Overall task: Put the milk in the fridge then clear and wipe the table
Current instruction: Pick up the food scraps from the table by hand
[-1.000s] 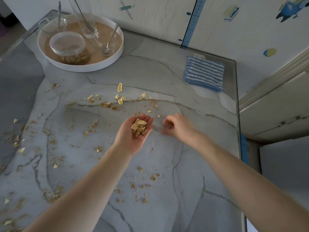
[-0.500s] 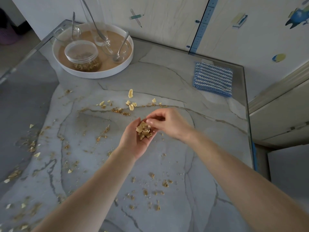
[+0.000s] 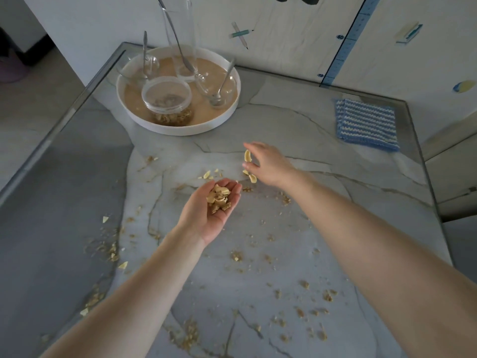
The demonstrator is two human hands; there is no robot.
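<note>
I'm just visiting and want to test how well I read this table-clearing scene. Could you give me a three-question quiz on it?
1. True or false: the left hand is cupped palm up with a pile of cereal flakes in it.
2. What is the right hand reaching for? A) the blue striped cloth B) a large flake on the table C) a spoon in the white tray
3. Fill in: the lidded glass jar stands in the ____.

Key: 1 true; 2 B; 3 white tray.
</note>
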